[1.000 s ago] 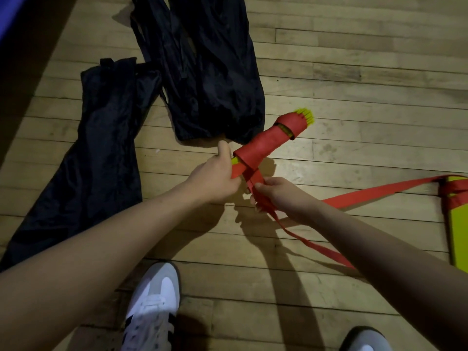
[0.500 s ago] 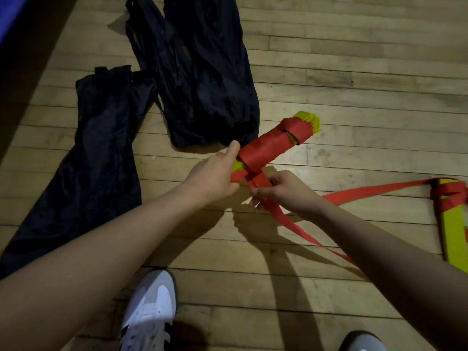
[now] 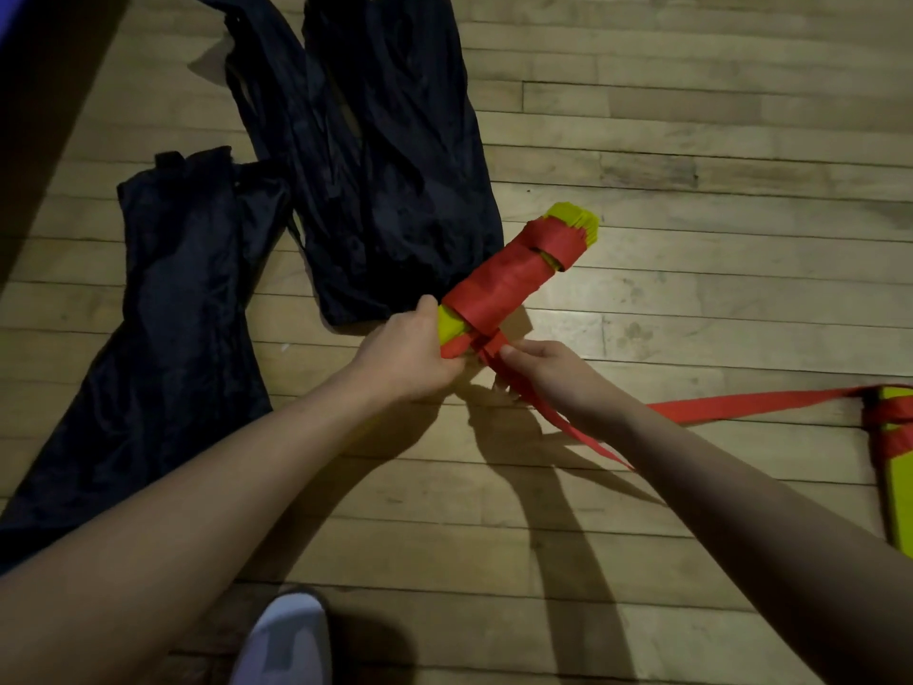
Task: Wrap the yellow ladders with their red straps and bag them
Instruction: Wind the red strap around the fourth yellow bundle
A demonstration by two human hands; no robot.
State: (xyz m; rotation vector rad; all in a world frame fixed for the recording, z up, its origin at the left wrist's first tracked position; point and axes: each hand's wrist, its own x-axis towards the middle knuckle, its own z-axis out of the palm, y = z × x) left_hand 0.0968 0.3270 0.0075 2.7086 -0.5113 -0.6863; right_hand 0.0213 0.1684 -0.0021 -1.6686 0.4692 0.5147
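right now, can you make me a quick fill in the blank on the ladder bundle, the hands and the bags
1. The left hand grips the yellow ladder bundle at its ____ end.
2. The right hand pinches the ____ strap.
3. The two black bags lie on the ____ floor.
4. A second ladder lies at the picture's ____ edge.

Missing words: near; red; wooden; right

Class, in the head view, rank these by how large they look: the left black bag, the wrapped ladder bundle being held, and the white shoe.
1. Left black bag, by far the largest.
2. Wrapped ladder bundle.
3. White shoe, though it is cut off by the frame edge and nearer the camera, so its place against the bundle is unsure.
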